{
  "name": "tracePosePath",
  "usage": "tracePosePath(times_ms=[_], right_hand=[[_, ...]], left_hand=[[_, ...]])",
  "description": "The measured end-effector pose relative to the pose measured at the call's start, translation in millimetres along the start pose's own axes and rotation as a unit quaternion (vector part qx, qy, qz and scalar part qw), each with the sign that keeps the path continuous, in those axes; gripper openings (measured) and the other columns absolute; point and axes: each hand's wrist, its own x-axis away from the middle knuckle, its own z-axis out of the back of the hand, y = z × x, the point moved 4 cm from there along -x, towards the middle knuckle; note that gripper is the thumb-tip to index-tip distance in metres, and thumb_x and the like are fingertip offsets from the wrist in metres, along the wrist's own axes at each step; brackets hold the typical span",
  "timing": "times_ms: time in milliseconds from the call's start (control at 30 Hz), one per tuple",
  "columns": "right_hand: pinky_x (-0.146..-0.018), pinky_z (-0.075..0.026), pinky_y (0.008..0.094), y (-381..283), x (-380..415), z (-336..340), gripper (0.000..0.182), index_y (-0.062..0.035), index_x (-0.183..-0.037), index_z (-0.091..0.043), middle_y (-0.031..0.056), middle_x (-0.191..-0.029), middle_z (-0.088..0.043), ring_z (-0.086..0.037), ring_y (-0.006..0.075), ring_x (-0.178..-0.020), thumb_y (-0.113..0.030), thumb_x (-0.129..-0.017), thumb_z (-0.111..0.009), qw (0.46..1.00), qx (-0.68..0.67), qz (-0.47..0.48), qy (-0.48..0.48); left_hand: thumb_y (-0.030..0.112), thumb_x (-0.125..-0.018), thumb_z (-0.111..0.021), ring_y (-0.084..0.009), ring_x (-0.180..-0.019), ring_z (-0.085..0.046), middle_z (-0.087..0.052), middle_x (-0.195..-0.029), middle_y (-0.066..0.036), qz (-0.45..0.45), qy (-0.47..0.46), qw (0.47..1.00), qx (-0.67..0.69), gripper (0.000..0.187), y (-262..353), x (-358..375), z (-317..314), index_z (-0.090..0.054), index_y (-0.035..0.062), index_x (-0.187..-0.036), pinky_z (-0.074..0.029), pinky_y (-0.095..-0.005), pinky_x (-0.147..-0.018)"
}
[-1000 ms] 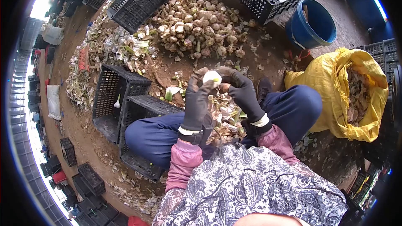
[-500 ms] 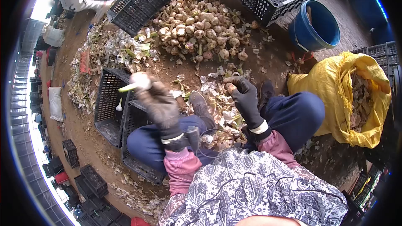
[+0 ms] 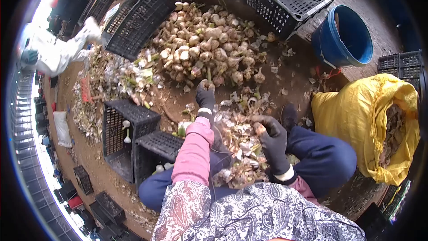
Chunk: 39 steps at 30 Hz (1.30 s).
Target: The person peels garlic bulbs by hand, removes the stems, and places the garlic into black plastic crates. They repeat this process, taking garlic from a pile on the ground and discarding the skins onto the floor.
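My left hand (image 3: pixel 205 94), in a dark glove, reaches to the near edge of a heap of garlic bulbs (image 3: pixel 209 40). Its fingers close around the stem of a garlic bulb (image 3: pixel 208 74) there. Over the loose garlic skins (image 3: pixel 240 140) between my legs is my right hand (image 3: pixel 273 140), also gloved, with bare fingertips and curled fingers. Whatever it may hold is hidden. Left of my knee, a tipped black crate (image 3: pixel 118 140) has white trimmed garlic bulbs (image 3: pixel 127 137) in it. More pale bulbs show in the second black crate (image 3: pixel 154 145) beside it.
A yellow sack (image 3: pixel 343 116) of skins stands at right, below a blue bucket (image 3: pixel 330 40). Black crates (image 3: pixel 272 6) stand at the back, and another crate (image 3: pixel 138 22) leans left of the heap. A co-worker in white (image 3: pixel 53 53) is near a pile of peelings (image 3: pixel 120 71).
My left hand has let go of a white garlic bulb with a green stem and moved from beside the crates to the heap. Another bulb shows in the crate. My view has shifted.
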Motion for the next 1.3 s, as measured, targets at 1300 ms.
tracePosePath(times_ms=[1300], right_hand=[[-0.08,-0.054,0.0231,8.9,26.0,-28.2,0.02,-0.0002,-0.116,-0.068,0.0027,-0.108,-0.07,-0.065,0.008,-0.092,-0.01,-0.1,-0.062,0.957,-0.208,-0.009,-0.203]], left_hand=[[-0.008,-0.076,-0.078,-0.0166,-0.115,-0.061,-0.062,-0.131,-0.009,-0.253,-0.03,0.959,0.123,0.059,273.2,259.0,128.0,-0.059,0.0026,-0.131,-0.053,-0.0301,-0.097]])
